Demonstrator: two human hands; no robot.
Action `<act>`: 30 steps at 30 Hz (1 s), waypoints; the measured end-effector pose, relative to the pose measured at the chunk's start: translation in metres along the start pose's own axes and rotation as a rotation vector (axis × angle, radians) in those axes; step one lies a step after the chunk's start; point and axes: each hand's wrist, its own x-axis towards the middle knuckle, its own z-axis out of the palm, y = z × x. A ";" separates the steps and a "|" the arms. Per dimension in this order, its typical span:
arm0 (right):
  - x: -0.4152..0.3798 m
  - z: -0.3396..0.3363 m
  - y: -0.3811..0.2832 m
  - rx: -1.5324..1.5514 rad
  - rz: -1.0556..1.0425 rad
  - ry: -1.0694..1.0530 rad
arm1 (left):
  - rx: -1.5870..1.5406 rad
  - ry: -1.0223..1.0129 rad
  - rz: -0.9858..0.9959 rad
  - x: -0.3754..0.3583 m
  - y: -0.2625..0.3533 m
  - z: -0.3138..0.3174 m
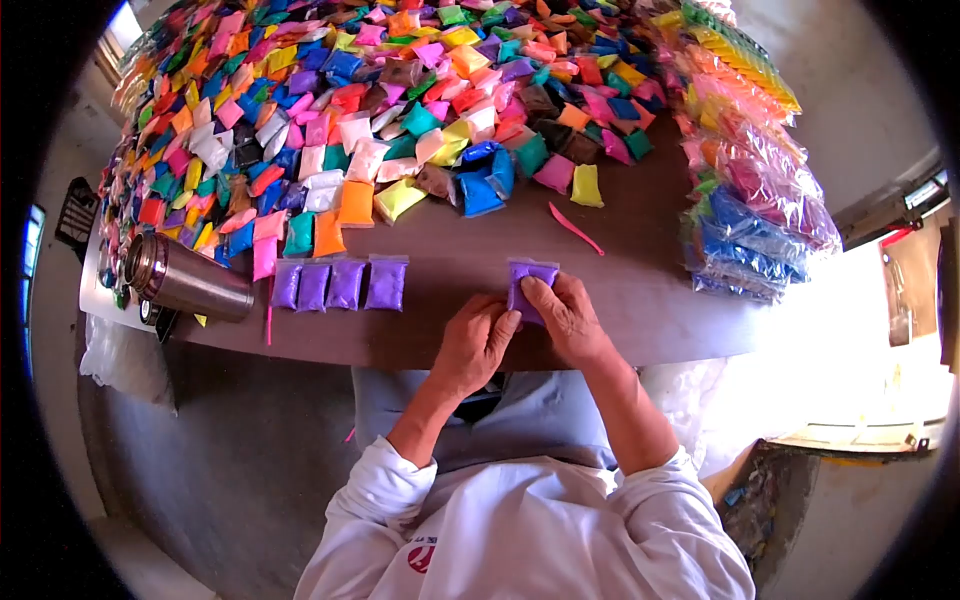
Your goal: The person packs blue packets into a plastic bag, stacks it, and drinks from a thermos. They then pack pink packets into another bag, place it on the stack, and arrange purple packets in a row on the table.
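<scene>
While both hands meet at the near edge of the brown table (640, 290), they grip one purple packet (530, 285) between them: the left hand (478, 340) pinches its lower left side with closed fingers, and the right hand (568, 318) lies over its right side with the thumb and fingers pressed on it. That packet rests on the table, right of a row of four purple packets (336, 285) that lie side by side, well apart from it. Left of the row lies a steel tumbler (185, 280) on its side. Behind the row spreads a large heap of coloured packets (400, 110), covering most of the table. A thin pink strip (575, 228) lies between that heap and the held packet. Right of the held packet, at the table's end, stand stacked bags of sorted packets (745, 190).
</scene>
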 end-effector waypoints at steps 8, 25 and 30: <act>0.055 -0.002 -0.025 -0.133 0.073 0.028 | 0.142 0.027 0.180 0.002 0.003 0.006; 0.091 0.060 -0.011 -0.740 -0.141 -0.149 | 0.133 0.003 0.211 -0.002 -0.004 0.009; 0.096 0.061 -0.008 -0.738 -0.138 -0.131 | 0.173 -0.020 0.168 -0.004 -0.001 0.007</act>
